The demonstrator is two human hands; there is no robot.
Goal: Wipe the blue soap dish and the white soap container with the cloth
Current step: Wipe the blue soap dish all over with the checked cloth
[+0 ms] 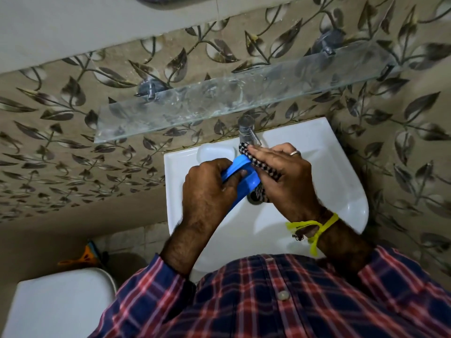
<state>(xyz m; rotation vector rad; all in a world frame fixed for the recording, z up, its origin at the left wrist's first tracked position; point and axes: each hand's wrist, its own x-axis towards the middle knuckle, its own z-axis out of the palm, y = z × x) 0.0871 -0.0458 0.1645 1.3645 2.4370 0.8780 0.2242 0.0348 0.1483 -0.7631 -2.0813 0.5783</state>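
Over the white sink [336, 167], my left hand [207, 189] grips the blue soap dish [244, 179], fingers curled round its edge and holding it tilted. My right hand [285, 176] holds a black-and-white checked cloth [258, 164] against the dish's right side; the cloth shows above and below my fingers. A white soap container [214, 151] sits on the sink's back left corner, partly hidden behind my left hand.
A chrome tap [247, 130] stands at the sink's back edge, just above the cloth. A glass shelf [219, 103] runs along the leaf-patterned wall above. A white toilet tank [58, 301] sits at the lower left, with an orange object [83, 257] behind it.
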